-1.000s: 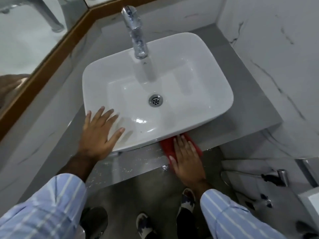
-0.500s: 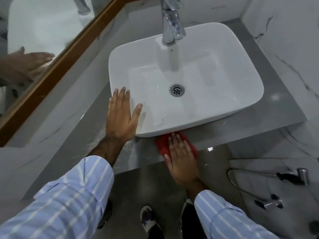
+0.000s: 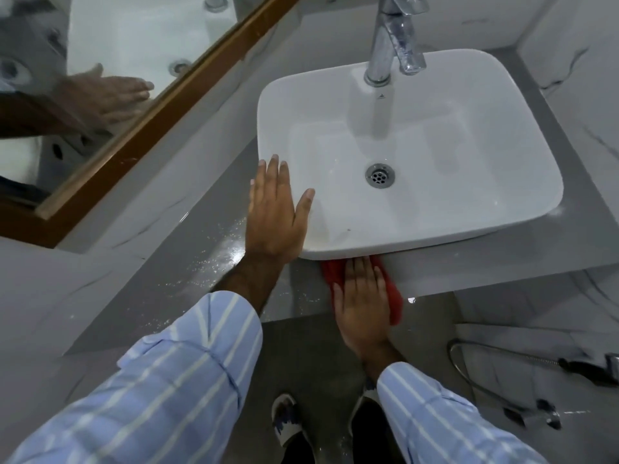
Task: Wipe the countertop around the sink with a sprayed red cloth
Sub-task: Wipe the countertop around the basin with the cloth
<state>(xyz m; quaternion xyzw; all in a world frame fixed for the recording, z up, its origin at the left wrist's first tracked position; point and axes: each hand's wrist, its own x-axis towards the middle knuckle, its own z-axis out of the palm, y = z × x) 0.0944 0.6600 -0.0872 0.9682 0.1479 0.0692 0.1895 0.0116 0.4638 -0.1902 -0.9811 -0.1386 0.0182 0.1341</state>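
Note:
A white basin sink (image 3: 502, 162) sits on a grey countertop (image 3: 469, 262). My right hand (image 3: 363, 303) lies flat on a red cloth (image 3: 393, 296), pressing it onto the counter's front strip just below the sink's front rim; the fingertips reach under the rim. My left hand (image 3: 274, 216) rests flat with fingers spread on the sink's front left corner, holding nothing. Droplets speckle the counter left of the sink.
A chrome tap (image 3: 388, 38) stands at the sink's back. A wood-framed mirror (image 3: 150, 105) runs along the left wall. Marble walls close in the right side. A hose sprayer (image 3: 582, 366) hangs low on the right. My feet show below the counter edge.
My right hand has slid the red cloth leftward along the counter front, nearer the sink's left corner. The left hand stays on the sink's corner, its fingers now closer together. The view shifted left.

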